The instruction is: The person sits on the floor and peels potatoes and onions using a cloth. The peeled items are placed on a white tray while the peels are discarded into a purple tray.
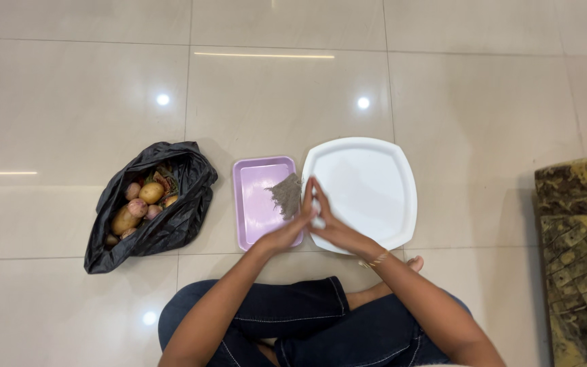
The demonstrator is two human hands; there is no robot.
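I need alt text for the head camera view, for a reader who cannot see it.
A seated person presses the left hand and right hand together above a lilac tray and white plate on a tiled floor. A black bag of potatoes lies left.

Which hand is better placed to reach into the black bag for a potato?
Left, likely. The left hand is pressed against the right hand above the trays, but the black bag of potatoes lies on its side.

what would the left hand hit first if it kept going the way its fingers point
Probably nothing at once: the left hand points up-right, along the seam between the lilac rectangular plastic tray and the white square plastic plate; height unclear, then glossy beige floor tiles.
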